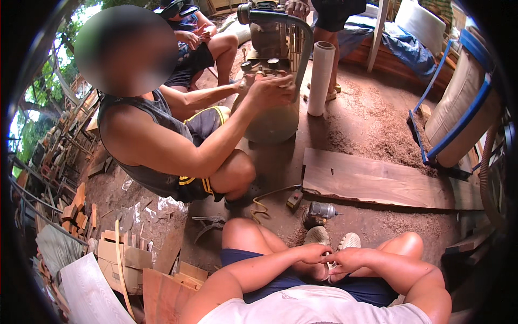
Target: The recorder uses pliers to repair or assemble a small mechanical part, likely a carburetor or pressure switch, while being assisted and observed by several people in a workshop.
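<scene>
My left hand and my right hand meet in front of my shins, above my light clogs. The fingers of both are closed and pressed toward each other. Whatever is between them, if anything, is too small to make out. Just beyond my feet lies a power drill with a grey body, its bit pointing right. A small black and yellow block rests on the floor past it, beside a thin tan cord.
A crouching person handles the gauges of an air compressor. A wide wooden slab lies ahead on the right, near a dust-collector bag in a blue frame. A white roll stands upright. Cardboard boxes and boards sit at left.
</scene>
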### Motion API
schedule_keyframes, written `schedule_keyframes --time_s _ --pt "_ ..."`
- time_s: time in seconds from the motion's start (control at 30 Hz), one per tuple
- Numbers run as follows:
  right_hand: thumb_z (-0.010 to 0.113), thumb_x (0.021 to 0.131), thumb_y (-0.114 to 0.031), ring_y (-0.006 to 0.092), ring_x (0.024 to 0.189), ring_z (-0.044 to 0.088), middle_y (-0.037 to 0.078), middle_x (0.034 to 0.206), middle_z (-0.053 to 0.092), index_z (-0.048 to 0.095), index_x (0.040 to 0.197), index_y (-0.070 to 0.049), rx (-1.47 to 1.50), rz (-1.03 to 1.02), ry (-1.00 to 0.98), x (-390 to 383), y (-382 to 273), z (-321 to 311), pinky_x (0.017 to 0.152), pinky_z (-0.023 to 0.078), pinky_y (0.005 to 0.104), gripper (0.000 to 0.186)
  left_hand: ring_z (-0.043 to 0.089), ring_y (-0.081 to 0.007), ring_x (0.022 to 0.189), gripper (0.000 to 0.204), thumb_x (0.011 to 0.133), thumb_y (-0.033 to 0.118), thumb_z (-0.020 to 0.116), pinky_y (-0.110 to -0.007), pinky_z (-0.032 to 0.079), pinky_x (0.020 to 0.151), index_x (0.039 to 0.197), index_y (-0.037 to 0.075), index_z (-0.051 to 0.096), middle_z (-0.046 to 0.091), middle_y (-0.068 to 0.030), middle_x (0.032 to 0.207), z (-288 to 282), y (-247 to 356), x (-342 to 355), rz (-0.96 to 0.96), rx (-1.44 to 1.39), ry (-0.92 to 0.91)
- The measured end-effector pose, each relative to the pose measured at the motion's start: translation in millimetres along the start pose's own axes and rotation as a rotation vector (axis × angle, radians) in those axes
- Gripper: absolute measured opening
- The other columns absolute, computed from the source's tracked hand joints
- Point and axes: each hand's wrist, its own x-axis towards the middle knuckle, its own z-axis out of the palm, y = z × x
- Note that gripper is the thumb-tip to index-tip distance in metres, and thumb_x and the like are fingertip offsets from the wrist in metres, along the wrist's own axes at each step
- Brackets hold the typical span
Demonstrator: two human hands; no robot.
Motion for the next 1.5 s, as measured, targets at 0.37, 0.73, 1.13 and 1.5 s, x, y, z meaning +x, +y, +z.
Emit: schedule_keyframes --time_s 0.37,0.73,1.13,1.5 --pt "0.061 0.088 -0.041 0.0394 0.096 0.062 0.021 0.103 0.065 0.045 0.136 -0.017 -0.025 -0.018 0.044 -5 -6 -2 0.083 0.049 0.0459 0.056 0.058 -0.0378 0.109 0.046 0.086 0.023 0.057 -0.041 0.046 0.092 0.127 0.005 0.053 0.060 -0.0233 0.118 -6 8 -1 -0.018 0.003 -0.065" --pt "0.060 0.089 -0.041 0.0394 0.097 0.062 0.021 0.104 0.065 0.042 0.139 -0.017 -0.028 0.018 0.003 -4 -14 -5 0.083 0.048 0.0463 0.058 0.060 -0.0367 0.106 0.044 0.086 0.024 0.058 -0.041 0.048 0.090 0.125 0.004 0.054 0.062 -0.0220 0.115 -9 10 -5 -0.012 0.017 -0.055" --pt "0.059 0.088 -0.046 0.0410 0.100 0.061 0.022 0.110 0.063 0.040 0.141 -0.020 0.009 0.024 -0.038 -3 -5 -2 0.085 0.048 0.0467 0.062 0.060 -0.0369 0.107 0.043 0.087 0.024 0.056 -0.042 0.047 0.091 0.125 0.005 0.054 0.061 -0.0224 0.116 -8 12 -3 -0.036 0.028 -0.069" --pt "0.059 0.088 -0.046 0.0412 0.094 0.062 0.023 0.103 0.064 0.039 0.141 -0.020 -0.027 0.013 -0.010 -8 -10 -6 0.080 0.048 0.0475 0.063 0.059 -0.0373 0.107 0.043 0.089 0.025 0.054 -0.041 0.047 0.092 0.126 0.004 0.053 0.061 -0.0232 0.117 -7 14 -3 -0.051 0.059 -0.076"
